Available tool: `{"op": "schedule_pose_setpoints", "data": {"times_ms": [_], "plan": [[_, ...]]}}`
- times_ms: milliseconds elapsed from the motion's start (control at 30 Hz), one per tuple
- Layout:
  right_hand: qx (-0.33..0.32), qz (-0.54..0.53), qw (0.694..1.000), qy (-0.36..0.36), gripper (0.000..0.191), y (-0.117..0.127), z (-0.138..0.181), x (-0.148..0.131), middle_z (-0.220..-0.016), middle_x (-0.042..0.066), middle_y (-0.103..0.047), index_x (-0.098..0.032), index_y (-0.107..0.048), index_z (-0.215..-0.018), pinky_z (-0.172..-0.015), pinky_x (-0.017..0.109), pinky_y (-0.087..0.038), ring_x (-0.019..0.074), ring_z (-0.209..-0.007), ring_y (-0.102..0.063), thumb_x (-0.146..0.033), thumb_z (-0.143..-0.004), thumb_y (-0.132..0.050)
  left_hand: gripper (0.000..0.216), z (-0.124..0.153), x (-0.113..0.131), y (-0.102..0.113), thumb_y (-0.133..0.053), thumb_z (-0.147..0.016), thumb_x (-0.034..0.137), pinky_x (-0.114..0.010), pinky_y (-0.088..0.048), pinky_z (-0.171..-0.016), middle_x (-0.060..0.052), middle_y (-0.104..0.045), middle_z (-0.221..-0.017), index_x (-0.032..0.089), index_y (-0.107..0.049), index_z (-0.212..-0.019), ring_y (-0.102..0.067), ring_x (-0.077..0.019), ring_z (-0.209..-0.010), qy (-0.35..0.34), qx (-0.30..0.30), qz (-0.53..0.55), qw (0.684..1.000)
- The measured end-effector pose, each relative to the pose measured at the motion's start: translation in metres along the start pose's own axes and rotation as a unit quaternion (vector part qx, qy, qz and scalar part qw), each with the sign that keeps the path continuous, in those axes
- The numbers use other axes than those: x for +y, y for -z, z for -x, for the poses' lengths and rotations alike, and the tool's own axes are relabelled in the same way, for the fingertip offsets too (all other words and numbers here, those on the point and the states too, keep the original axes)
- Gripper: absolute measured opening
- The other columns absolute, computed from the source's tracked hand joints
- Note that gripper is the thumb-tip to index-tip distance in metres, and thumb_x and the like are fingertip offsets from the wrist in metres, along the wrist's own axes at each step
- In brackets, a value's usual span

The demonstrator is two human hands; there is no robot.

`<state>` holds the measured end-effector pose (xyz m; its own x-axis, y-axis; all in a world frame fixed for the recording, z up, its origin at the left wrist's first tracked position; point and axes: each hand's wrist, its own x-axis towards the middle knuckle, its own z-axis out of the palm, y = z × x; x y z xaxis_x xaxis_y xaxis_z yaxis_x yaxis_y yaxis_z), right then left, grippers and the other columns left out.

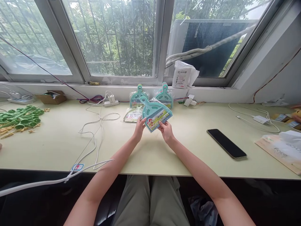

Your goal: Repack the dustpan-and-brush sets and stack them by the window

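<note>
My left hand (139,127) and my right hand (166,129) together hold a teal mini dustpan-and-brush set (154,114) in a clear packet with a printed label, lifted just above the pale desk (58,141). Each hand pinches a lower corner of the packet. Behind it, two more teal sets (164,95) stand against the window sill, and another packet (132,115) lies flat on the desk.
A black phone (226,143) lies to the right. White cables (96,131) loop across the desk to a power strip (111,102). Green plastic parts (20,116) are piled at far left. A bag (282,150) and a charger (261,119) sit at right.
</note>
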<state>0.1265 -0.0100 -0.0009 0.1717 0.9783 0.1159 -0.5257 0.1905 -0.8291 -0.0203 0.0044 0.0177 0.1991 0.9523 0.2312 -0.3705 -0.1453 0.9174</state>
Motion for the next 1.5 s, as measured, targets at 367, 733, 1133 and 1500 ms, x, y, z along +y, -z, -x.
{"op": "schedule_pose_setpoints", "data": {"times_ms": [367, 733, 1133, 1500], "plan": [[0.027, -0.017, 0.999, -0.003, 0.028, 0.002, -0.002, 0.001, -0.101, 0.006, -0.072, -0.017, -0.065, -0.092, -0.091, 0.040, -0.056, 0.0221, -0.095, -0.068, -0.025, -0.068, -0.076, 0.047, -0.001, -0.017, -0.004, -0.067, -0.076, 0.037, -0.039, -0.046, -0.097, -0.007, -0.063, -0.121, 0.021, -0.053, -0.118, -0.059, -0.0232, -0.112, 0.097, -0.008, 0.079, 0.992], [0.010, -0.005, 0.999, -0.034, 0.019, 0.002, -0.002, 0.000, -0.099, 0.006, -0.072, -0.017, -0.063, -0.092, -0.090, 0.041, -0.056, 0.0217, -0.093, -0.069, -0.019, -0.075, -0.069, 0.045, -0.006, -0.014, 0.009, -0.067, -0.070, 0.034, -0.035, -0.052, -0.079, -0.007, -0.066, -0.111, 0.019, -0.053, -0.111, -0.063, -0.0220, -0.098, 0.060, 0.016, -0.049, 0.997], [-0.005, -0.026, 0.999, -0.022, 0.018, 0.003, -0.002, 0.002, -0.099, 0.004, -0.072, -0.019, -0.061, -0.091, -0.092, 0.039, -0.056, 0.0210, -0.096, -0.068, -0.020, -0.075, -0.068, 0.064, 0.001, -0.005, 0.006, -0.070, -0.069, 0.037, -0.031, -0.055, -0.066, -0.006, -0.062, -0.115, 0.024, -0.040, -0.124, -0.063, -0.0217, -0.095, 0.048, -0.036, -0.099, 0.993], [-0.017, -0.035, 0.999, -0.013, 0.024, 0.001, 0.000, -0.001, -0.099, 0.002, -0.071, -0.022, -0.059, -0.094, -0.091, 0.037, -0.056, 0.0186, -0.094, -0.068, -0.023, -0.072, -0.070, 0.071, 0.001, -0.006, 0.006, -0.067, -0.070, 0.033, -0.042, -0.057, -0.073, -0.005, -0.062, -0.116, 0.030, -0.034, -0.132, -0.066, -0.0215, -0.086, 0.048, -0.044, -0.053, 0.996]]}}
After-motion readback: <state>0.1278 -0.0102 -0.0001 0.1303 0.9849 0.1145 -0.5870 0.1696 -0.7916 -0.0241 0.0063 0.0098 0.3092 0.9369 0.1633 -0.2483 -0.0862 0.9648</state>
